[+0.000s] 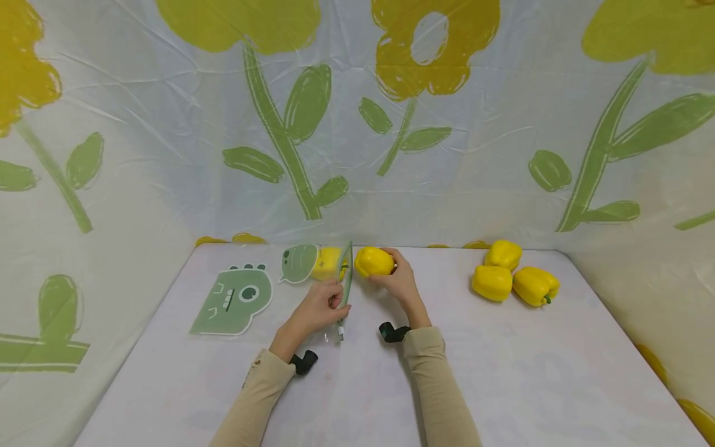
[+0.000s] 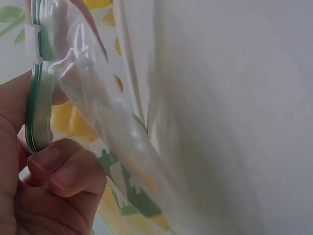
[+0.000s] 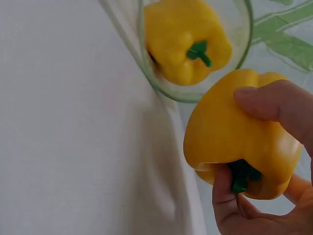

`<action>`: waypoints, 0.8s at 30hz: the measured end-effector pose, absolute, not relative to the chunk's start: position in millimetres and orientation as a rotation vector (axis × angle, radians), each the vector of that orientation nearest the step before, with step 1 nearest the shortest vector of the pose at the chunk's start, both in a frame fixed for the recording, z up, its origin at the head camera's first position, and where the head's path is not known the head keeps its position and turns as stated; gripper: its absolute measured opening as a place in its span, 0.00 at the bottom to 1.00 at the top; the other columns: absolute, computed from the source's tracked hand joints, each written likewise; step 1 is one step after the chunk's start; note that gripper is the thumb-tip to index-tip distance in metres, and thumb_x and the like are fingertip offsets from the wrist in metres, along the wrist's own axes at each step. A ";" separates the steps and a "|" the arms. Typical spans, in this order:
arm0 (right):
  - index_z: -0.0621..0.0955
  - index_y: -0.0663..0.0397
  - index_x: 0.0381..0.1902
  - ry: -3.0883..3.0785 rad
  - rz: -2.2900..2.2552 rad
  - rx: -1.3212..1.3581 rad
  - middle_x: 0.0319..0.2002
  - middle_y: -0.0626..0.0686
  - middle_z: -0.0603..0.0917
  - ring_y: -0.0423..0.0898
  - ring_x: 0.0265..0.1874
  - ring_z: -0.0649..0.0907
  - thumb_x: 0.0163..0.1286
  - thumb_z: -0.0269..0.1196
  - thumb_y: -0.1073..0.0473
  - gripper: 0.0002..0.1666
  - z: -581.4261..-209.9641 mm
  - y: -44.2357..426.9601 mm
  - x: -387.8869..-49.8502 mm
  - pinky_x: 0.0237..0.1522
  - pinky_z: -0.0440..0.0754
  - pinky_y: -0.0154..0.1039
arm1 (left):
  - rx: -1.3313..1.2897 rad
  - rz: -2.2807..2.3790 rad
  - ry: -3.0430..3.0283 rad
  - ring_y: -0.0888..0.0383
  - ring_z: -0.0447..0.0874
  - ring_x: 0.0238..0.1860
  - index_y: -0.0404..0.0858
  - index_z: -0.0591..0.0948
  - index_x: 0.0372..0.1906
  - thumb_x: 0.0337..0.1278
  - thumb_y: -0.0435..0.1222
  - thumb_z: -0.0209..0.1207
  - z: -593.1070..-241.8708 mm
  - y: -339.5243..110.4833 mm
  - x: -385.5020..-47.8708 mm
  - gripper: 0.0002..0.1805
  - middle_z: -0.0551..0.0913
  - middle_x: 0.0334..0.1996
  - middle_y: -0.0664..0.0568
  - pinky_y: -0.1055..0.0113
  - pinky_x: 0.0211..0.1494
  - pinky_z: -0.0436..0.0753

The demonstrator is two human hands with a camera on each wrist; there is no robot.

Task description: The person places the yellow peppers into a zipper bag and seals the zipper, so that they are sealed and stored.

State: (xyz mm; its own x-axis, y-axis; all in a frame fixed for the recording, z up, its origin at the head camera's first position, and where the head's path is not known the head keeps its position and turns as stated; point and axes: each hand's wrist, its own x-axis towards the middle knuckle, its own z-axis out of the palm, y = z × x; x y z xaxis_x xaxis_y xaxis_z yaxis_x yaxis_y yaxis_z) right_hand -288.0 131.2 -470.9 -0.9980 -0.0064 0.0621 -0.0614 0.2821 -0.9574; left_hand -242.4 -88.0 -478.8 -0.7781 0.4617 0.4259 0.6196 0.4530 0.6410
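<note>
My left hand (image 1: 318, 308) grips the green-edged rim of a clear zip bag (image 1: 346, 282), whose mouth gapes toward the right. Inside the bag lies one yellow bell pepper (image 1: 328, 263), partly behind the bag's green print; its green stem faces the opening in the right wrist view. Just right of the mouth, my right hand (image 1: 399, 280) holds another yellow pepper (image 1: 373, 262) (image 3: 239, 132) between thumb and fingers, outside the bag. In the left wrist view, fingers (image 2: 73, 169) curl at the bag's green zip edge (image 2: 39, 103), near a white slider (image 2: 33, 44).
Three yellow peppers (image 1: 491, 283) stand grouped at the right of the white table (image 1: 503, 372). A flat green bag with a one-eyed monster print (image 1: 237, 304) lies at the left. A flower-printed cloth (image 1: 346, 205) hangs behind the table.
</note>
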 end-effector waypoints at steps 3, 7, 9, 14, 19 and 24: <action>0.73 0.51 0.64 -2.523 1.823 0.097 0.59 0.59 0.76 0.57 0.52 0.77 0.49 0.73 0.69 0.42 -472.7 127.6 -287.0 0.57 0.74 0.54 | -0.969 -1.219 -2.505 0.65 0.61 0.23 0.42 0.64 0.17 0.43 0.27 0.71 -478.4 -87.8 -241.5 0.24 0.60 0.21 0.60 0.73 0.27 0.63; 0.73 0.53 0.64 -2.544 1.797 0.140 0.60 0.60 0.76 0.57 0.51 0.77 0.48 0.73 0.71 0.43 -473.1 122.8 -285.0 0.56 0.75 0.54 | -1.000 -1.209 -2.498 0.65 0.61 0.23 0.41 0.65 0.18 0.43 0.26 0.71 -478.3 -87.5 -240.1 0.23 0.60 0.22 0.60 0.72 0.27 0.64; 0.73 0.54 0.65 -2.561 1.755 0.153 0.60 0.60 0.76 0.57 0.50 0.78 0.48 0.74 0.71 0.44 -472.9 120.1 -284.5 0.54 0.76 0.53 | -1.005 -1.212 -2.501 0.65 0.61 0.24 0.41 0.65 0.18 0.43 0.26 0.70 -478.2 -87.9 -239.4 0.22 0.61 0.22 0.60 0.72 0.27 0.64; 0.72 0.55 0.66 -2.586 1.689 0.173 0.60 0.62 0.75 0.58 0.48 0.80 0.47 0.76 0.71 0.46 -471.2 111.3 -283.8 0.52 0.78 0.53 | -1.027 -1.217 -2.509 0.66 0.62 0.24 0.41 0.66 0.18 0.43 0.26 0.69 -477.8 -88.6 -239.2 0.21 0.61 0.22 0.60 0.72 0.27 0.64; 0.72 0.57 0.66 -2.548 1.760 0.220 0.60 0.64 0.76 0.58 0.48 0.80 0.49 0.75 0.71 0.46 -470.7 105.1 -284.4 0.51 0.78 0.52 | -1.050 -1.208 -2.506 0.66 0.62 0.24 0.41 0.66 0.18 0.42 0.25 0.68 -476.9 -88.6 -241.1 0.20 0.61 0.22 0.60 0.72 0.28 0.64; 0.72 0.56 0.68 -2.500 1.869 0.276 0.62 0.62 0.76 0.57 0.50 0.80 0.53 0.74 0.69 0.44 -472.3 103.5 -285.6 0.54 0.78 0.51 | -1.078 -1.165 -2.493 0.65 0.63 0.25 0.44 0.65 0.17 0.40 0.26 0.67 -477.0 -89.4 -243.4 0.21 0.62 0.23 0.61 0.72 0.29 0.65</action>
State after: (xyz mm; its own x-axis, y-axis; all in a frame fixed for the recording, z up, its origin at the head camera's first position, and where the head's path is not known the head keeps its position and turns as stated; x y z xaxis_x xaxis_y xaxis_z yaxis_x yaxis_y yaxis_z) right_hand -285.6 103.5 -472.3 -0.9845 -0.1354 0.1115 -0.1453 0.2730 -0.9510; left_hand -243.4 -89.4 -477.0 -0.7190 0.5370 0.4412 0.6829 0.4282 0.5919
